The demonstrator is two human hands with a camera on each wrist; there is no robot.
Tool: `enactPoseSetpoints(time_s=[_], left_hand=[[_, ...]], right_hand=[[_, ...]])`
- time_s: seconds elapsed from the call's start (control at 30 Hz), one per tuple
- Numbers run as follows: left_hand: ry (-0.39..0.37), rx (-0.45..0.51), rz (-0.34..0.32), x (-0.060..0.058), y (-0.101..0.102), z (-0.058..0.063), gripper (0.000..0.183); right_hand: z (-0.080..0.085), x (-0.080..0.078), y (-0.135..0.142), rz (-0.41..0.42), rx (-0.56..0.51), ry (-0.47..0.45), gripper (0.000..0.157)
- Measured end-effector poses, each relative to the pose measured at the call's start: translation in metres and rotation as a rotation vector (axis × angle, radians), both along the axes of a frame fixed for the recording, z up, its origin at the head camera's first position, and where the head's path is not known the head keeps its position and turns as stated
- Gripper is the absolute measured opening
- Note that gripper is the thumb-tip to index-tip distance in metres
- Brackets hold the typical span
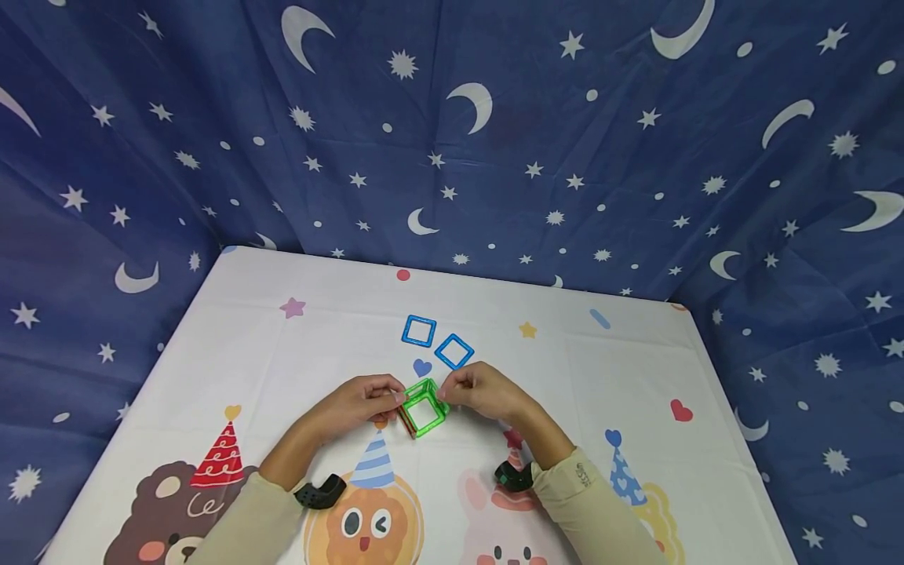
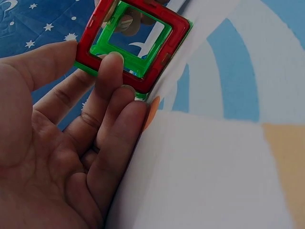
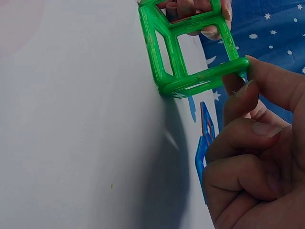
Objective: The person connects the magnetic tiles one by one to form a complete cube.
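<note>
Magnetic building tiles, hollow green squares (image 1: 431,425), stand joined as a small open box between the hands. A red square tile (image 2: 166,58) lies flat along the box's left side, with green showing through its opening. My left hand (image 1: 359,402) grips that side, thumb at one corner of the red tile and fingertips on its lower edge. My right hand (image 1: 486,390) pinches a corner of the green box (image 3: 205,75) between thumb and index finger on the right. The other right fingers are curled into the palm.
Two blue square tiles (image 1: 422,318) lie flat on the table just beyond the box, the nearer one (image 1: 445,360) close to my right hand. The white tablecloth (image 1: 282,369) has printed cartoon animals. A blue curtain (image 1: 494,196) with moons and stars hangs behind and at both sides.
</note>
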State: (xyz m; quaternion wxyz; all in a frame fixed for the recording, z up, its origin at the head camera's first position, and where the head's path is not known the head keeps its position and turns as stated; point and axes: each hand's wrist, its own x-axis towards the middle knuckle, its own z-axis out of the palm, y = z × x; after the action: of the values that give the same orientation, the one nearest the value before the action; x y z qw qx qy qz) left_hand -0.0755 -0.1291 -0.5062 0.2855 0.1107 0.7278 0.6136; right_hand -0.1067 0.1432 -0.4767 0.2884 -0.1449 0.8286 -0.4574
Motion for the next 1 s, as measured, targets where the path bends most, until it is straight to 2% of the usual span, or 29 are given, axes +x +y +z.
enactPoseSetpoints(time_s=[0.5,0.6,0.8,1.0], left_hand=[[0.037,-0.019,-0.025,-0.001,-0.001,-0.002,0.032],[0.053,-0.005,-0.03,-0.001,-0.002,-0.003,0.04],[0.088,-0.004,-0.057,-0.003,-0.006,-0.003,0.073],[0.119,-0.012,-0.08,-0.004,-0.007,-0.005,0.079]], right_hand=[[0.004,-0.002,-0.003,0.0,0.041,0.057,0.019],[0.006,-0.004,-0.005,0.003,0.051,0.071,0.017],[0.007,-0.008,-0.01,0.013,0.091,0.145,0.018],[0.006,-0.011,-0.02,0.017,0.106,0.227,0.022]])
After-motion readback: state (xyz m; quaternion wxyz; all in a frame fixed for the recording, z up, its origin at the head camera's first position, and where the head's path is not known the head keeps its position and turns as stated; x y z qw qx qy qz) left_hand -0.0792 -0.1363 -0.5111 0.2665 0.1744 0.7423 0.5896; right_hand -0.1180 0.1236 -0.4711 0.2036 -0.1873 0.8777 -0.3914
